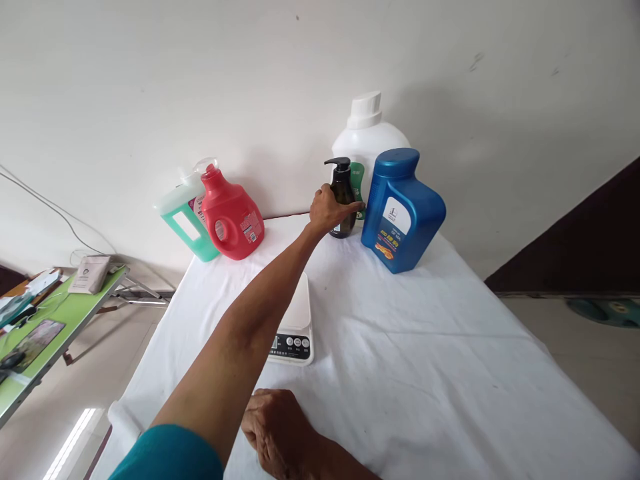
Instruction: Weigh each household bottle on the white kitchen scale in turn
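Note:
My left hand (327, 210) reaches to the back of the table and is wrapped round a dark pump bottle (344, 190), which stands upright near the wall. Just right of it stands a blue jug (403, 213), with a large white jug (367, 137) behind both. My left forearm passes over a white kitchen scale (300, 320) in the middle of the white-covered table (425, 347). My right hand (277, 430) rests on the cloth at the near edge, fingers curled under, with nothing seen in it.
A red detergent bottle (233, 217) and a pale green bottle (187, 223) stand at the back left against the wall. A green side table (60, 320) with papers and small items is to the left, across a gap of floor. A dark doorway lies to the right.

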{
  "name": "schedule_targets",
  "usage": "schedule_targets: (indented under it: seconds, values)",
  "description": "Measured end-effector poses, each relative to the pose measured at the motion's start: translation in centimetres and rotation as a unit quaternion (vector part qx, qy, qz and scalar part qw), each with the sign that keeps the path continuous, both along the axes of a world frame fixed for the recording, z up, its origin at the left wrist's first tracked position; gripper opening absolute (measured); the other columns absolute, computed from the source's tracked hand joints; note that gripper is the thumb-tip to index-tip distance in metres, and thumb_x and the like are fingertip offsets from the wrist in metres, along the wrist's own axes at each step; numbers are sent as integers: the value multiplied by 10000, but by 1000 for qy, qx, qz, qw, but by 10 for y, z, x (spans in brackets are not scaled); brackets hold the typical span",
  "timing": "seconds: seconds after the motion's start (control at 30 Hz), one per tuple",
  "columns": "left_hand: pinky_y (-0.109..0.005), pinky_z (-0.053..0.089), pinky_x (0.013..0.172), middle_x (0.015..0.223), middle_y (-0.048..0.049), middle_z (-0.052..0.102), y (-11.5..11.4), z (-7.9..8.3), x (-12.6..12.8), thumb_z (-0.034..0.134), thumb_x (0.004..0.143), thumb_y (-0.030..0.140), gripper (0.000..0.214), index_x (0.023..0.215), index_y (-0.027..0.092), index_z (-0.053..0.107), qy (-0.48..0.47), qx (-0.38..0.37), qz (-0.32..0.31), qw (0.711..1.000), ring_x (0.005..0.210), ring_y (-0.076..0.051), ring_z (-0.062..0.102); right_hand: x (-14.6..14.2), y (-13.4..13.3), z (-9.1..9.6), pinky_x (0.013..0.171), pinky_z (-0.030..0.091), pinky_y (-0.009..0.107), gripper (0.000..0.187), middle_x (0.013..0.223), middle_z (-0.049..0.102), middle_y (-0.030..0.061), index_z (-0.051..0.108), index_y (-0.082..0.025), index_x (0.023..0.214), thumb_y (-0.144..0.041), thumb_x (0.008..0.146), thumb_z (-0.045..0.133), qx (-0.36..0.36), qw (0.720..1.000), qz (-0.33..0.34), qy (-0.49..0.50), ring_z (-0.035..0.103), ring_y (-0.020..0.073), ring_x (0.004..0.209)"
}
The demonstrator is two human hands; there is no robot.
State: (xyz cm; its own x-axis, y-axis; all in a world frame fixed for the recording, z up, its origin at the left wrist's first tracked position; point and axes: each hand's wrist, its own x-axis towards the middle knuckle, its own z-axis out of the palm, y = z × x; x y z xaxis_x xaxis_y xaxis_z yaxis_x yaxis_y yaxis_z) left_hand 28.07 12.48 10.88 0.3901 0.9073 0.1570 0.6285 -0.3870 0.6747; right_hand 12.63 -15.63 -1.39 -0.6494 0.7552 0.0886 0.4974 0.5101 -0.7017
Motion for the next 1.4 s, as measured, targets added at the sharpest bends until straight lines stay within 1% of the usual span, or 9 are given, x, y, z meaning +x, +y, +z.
schedule_targets:
  seconds: [0.13,0.4,0.47,0.57,0.7,0.8,0.9,1.03,1.4]
  values:
    - [-375,463,931,1342,-198,570,1,-6,-4,917,644,448,796,1223,179,442,1,8,-32,999,1253,-318,570,0,0,0,529,221,275,193,632,478,-12,412,-189,595,-76,578,568,2,1000,4,-2,375,133,612]
    - [-399,498,888,1205,-144,613,4,-10,-25,914,635,387,668,1078,209,448,-19,67,-44,997,1130,-290,620,0,2,0,539,240,271,169,652,520,-9,433,-194,606,-97,597,571,-1,1000,16,-9,400,139,624]
    - [-411,507,878,1174,-129,619,-2,-2,-39,919,622,366,658,1062,218,454,-32,82,-47,995,1100,-289,623,0,2,0,532,241,268,194,633,503,-17,408,-194,593,-96,594,575,0,1000,15,7,404,138,620]
    - [-389,513,857,1130,-104,629,-20,20,-72,914,627,325,627,1062,222,475,-67,99,-66,991,1057,-265,628,2,2,2,526,239,266,241,593,445,-30,362,-193,575,-74,586,572,-2,1000,-1,19,383,131,590]
    - [-376,526,813,1025,-53,642,-57,53,-126,907,634,347,606,1064,210,502,-78,115,-91,986,964,-234,636,3,0,4,519,217,264,286,567,384,-41,322,-190,565,-42,555,567,-7,1000,-17,22,356,119,566]
    - [-353,526,740,963,-26,650,-84,61,-164,898,649,338,550,1025,209,517,-67,108,-107,986,878,-207,638,1,-1,1,527,211,264,298,556,364,-46,309,-182,561,-32,542,566,-8,999,-30,17,331,108,550]
    - [-329,525,694,958,-19,649,-101,55,-194,909,641,298,515,1001,223,548,-76,99,-114,986,856,-196,645,-1,-2,-2,537,205,266,280,566,385,-41,327,-176,558,-33,551,567,-6,999,-32,5,332,109,564]
    - [-326,508,635,905,-8,640,-107,40,-215,923,618,299,518,978,240,556,-60,107,-95,988,788,-187,622,-1,-2,-1,543,192,272,278,598,424,-29,325,-173,567,-23,566,559,-3,999,-35,-3,345,114,596]
    - [-333,467,660,885,-6,608,-109,21,-227,927,601,326,520,943,242,545,-38,111,-81,990,801,-193,574,1,-3,0,546,193,267,300,595,416,-31,279,-179,576,-1,577,521,2,999,-41,11,348,110,588]
